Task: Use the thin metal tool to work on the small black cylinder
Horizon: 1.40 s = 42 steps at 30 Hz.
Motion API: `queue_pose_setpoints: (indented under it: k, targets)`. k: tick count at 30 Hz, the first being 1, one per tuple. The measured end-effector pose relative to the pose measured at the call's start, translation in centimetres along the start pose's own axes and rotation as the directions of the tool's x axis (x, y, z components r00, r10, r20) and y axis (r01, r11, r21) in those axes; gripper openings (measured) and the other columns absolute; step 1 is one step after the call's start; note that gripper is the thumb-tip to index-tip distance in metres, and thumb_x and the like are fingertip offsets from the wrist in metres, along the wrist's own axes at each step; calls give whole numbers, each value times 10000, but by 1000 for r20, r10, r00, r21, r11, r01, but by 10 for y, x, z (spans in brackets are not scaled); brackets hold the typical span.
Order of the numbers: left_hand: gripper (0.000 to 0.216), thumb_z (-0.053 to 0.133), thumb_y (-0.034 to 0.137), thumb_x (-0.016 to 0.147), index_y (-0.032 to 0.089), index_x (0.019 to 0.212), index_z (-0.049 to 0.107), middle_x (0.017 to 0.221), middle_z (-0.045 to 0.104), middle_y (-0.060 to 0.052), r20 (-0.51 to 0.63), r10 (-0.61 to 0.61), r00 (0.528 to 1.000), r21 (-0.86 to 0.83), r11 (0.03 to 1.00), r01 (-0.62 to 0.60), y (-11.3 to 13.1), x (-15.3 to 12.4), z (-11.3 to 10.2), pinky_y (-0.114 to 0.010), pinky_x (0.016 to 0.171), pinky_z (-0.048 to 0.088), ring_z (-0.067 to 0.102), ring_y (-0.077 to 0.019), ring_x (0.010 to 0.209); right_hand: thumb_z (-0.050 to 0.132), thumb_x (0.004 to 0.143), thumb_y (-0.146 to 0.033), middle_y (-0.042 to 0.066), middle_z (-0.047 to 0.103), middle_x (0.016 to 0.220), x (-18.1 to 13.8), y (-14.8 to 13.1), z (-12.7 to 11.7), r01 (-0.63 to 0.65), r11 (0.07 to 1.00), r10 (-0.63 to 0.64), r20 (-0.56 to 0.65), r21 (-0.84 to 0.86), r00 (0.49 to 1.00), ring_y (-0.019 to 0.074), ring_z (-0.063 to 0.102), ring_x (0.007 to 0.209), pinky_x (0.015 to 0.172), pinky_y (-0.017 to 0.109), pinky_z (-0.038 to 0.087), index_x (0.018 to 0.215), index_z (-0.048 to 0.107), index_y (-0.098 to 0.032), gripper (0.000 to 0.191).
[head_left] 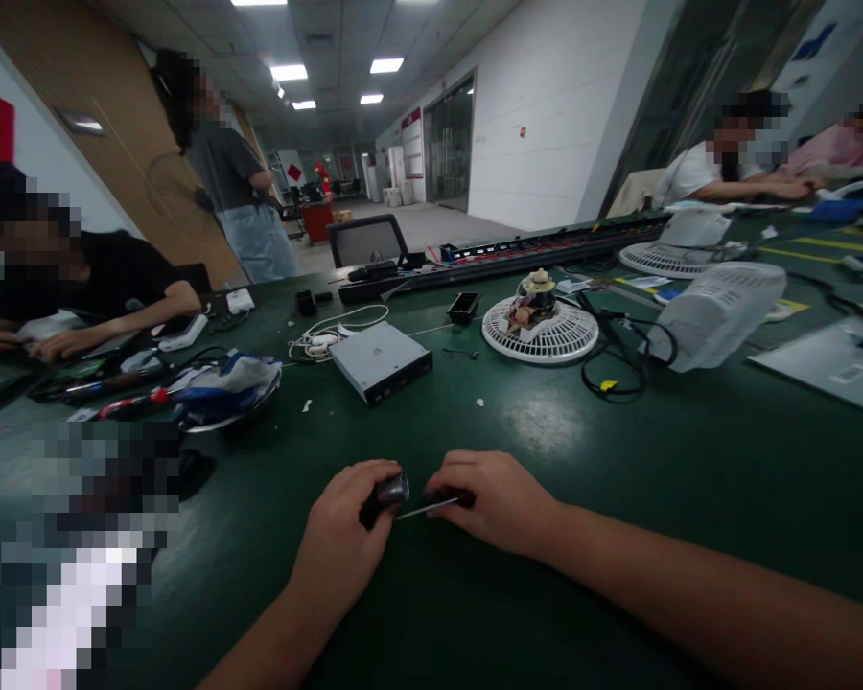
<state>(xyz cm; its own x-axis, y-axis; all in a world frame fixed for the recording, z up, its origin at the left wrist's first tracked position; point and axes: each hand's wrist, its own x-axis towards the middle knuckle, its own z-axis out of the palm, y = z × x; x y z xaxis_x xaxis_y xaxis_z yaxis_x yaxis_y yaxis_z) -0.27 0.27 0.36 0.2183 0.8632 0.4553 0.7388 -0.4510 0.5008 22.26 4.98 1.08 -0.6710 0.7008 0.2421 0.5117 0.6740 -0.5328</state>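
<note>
My left hand (345,517) is closed around a short dark cylinder with a shiny grey end (395,490); its kind is not clear. Just to its right, the fingers of my right hand (485,498) pinch a dark-handled tool with a thin metal shaft (428,508), which looks like a screwdriver. The shaft points toward my left hand, near the lower side of the cylinder. Whether its tip touches the cylinder I cannot tell. Both hands are low over the green table (568,594).
Beyond my hands lies a grey optical drive (381,356) beside a white cable (316,345). A white fan grille with a motor (539,326), a white plastic housing (723,311) and black cables stand right. A tray with blue cloth (234,383) sits left. Several people are around.
</note>
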Motion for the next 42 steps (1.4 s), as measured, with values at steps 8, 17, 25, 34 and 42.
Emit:
queue_pose_setpoints:
  k: [8, 17, 25, 34, 42]
  targets:
    - [375, 658, 39, 814, 243, 1129, 654, 1097, 649, -46, 45, 111, 993, -84, 991, -107, 1, 0, 1, -371, 843, 578, 661, -206, 994, 671, 791, -117, 52, 681, 989, -5, -1, 1, 271, 945, -235, -199, 182, 952, 138, 657, 794, 667, 237, 512, 1021, 729, -193, 250]
    - [325, 661, 85, 850, 230, 1140, 640, 1093, 642, -58, 33, 129, 991, -111, 986, -124, 2, -1, 1, -372, 841, 579, 655, -208, 985, 637, 852, -106, 74, 717, 995, -3, -4, 0, 367, 906, -299, -291, 213, 909, 149, 688, 852, 725, 256, 559, 1027, 705, -180, 202]
    - [342, 612, 89, 894, 224, 1207, 631, 1128, 635, -78, 57, 238, 970, -132, 965, -229, 4, -2, 0, -341, 837, 590, 653, -201, 1015, 636, 902, -143, 58, 700, 940, -4, 2, 6, 360, 917, -294, -317, 172, 902, 144, 681, 817, 701, 255, 550, 939, 745, -200, 129]
    - [273, 571, 128, 938, 201, 1188, 654, 1115, 676, -96, 71, 323, 944, -93, 944, -316, 4, -2, 2, -361, 809, 607, 676, -211, 994, 706, 822, -171, 23, 646, 728, -5, -1, 4, 243, 928, -173, -251, 283, 953, 115, 597, 605, 531, 217, 439, 850, 741, -153, 48]
    - [285, 614, 139, 914, 219, 1185, 654, 1075, 714, -88, 80, 352, 933, -45, 936, -349, 5, 0, 1, -409, 825, 592, 681, -228, 972, 708, 758, -150, -14, 622, 705, -4, -4, 2, 102, 952, -36, -225, 290, 974, 103, 564, 592, 538, 213, 420, 800, 676, -171, 57]
